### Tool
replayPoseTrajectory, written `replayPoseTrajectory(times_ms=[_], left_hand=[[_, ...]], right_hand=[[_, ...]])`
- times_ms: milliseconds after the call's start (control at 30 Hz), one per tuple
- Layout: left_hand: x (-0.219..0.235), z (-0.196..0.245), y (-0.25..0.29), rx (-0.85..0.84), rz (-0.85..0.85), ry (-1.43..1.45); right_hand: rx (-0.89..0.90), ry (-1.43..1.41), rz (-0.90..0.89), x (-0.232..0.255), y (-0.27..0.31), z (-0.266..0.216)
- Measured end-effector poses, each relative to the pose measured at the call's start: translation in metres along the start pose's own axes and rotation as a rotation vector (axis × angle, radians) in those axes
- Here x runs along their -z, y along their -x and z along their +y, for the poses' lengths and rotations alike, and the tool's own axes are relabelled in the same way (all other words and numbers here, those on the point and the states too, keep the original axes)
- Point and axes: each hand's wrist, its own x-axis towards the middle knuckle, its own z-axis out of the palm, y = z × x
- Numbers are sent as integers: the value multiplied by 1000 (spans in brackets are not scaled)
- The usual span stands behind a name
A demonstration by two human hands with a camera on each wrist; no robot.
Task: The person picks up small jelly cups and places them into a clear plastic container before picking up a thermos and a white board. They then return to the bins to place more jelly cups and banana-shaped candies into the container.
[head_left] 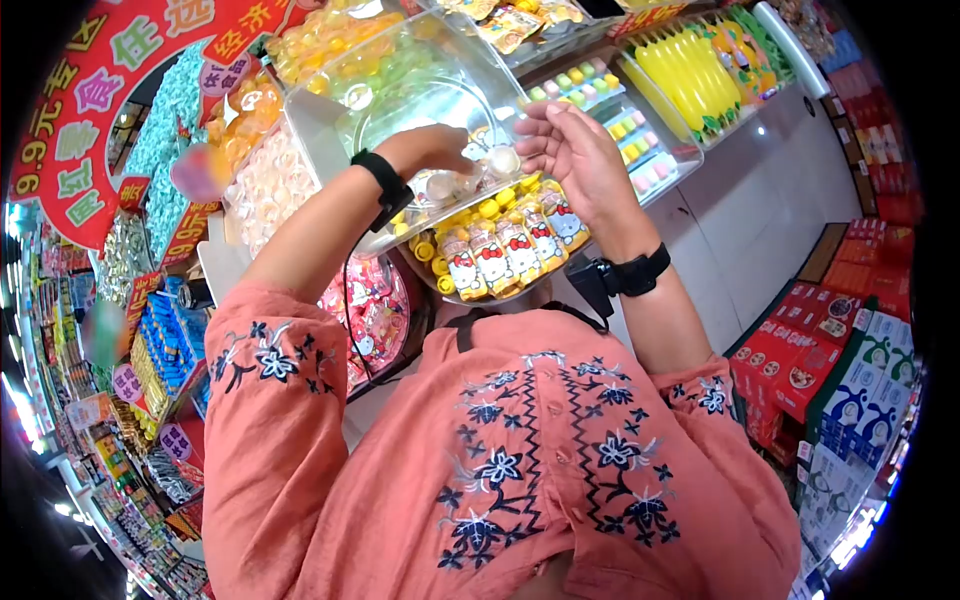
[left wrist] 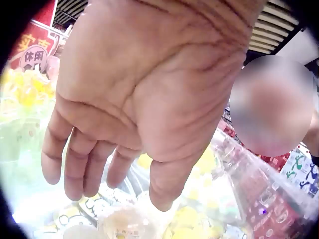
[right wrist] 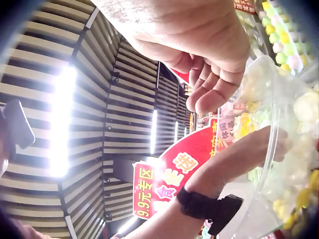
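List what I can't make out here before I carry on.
- Left hand, fingertips: head view, lost in glare.
- Round container, lower part: left wrist view, cut off by bottom edge.
- Cartoon-printed packs, fine print: head view, too small.
- Round patch, contents: left wrist view, blurred.

Shirt (head_left: 480, 440): coral-pink, w/ navy + wht flower embroid., navy zigzags down front
Wrist straps (head_left: 645, 270): blk
Kitty packs (head_left: 505, 255): wht cat figs, red bows, yel. parts
Jelly sweets (head_left: 400, 95): pale grn
Wrapped sweets (head_left: 170, 125): teal
Rose-like sweets (head_left: 262, 190): v. pale pink
Long packs (head_left: 690, 80): bright yel., grn ends
Tub packs (head_left: 375, 320): pink + wht
Big sign (head_left: 85, 130): red bg, multicol. chars, e.g. yel., grn, pink
Stacked boxes (head_left: 790, 350): red, w/ wht print
Cartons (head_left: 875, 385): wht w/ blue pattern, some w/ grn
Floor tiles (head_left: 735, 235): pale gry, darker joint lines
Ceiling (right wrist: 40, 40): cream + dk stripes
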Motion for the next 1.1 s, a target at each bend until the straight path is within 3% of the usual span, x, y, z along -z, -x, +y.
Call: replayPoseTrajectory(times_ms=[100,167,300,367,433,467,567,600,700,933,1033,1100], left_hand=[[-11,3,-21,24,-165,-76],[-20,1,-19,-52,-76,-39],[-16,15,-17,97,-145,-3],[-14,8,-19,85,-87,28],[11,16,9,121,29,130],[14,13,15,93,187,137],[40,8,47,23,405,313],[56,25,80,36,381,494],[45,30,115,-83,655,510],[-5,58,179,93,907,748],[-28,62,191,19,1100,783],[-40,61,198,58,1137,762]], right_hand=[[-42,6,16,-4,3,0],[-66,8,-7,-4,3,0],[-101,31,-21,-6,-1,3],[-93,45,-37,-8,-5,4],[-85,72,-37,-11,-7,4],[-85,86,-44,-12,-9,4],[-79,124,-75,-20,-16,6],[-90,148,-96,-29,-17,5],[-163,105,-203,-59,-17,11],[-348,-96,-444,-75,-31,63],[-419,-222,-460,-93,-27,68],[-461,-293,-408,-107,-23,68]])
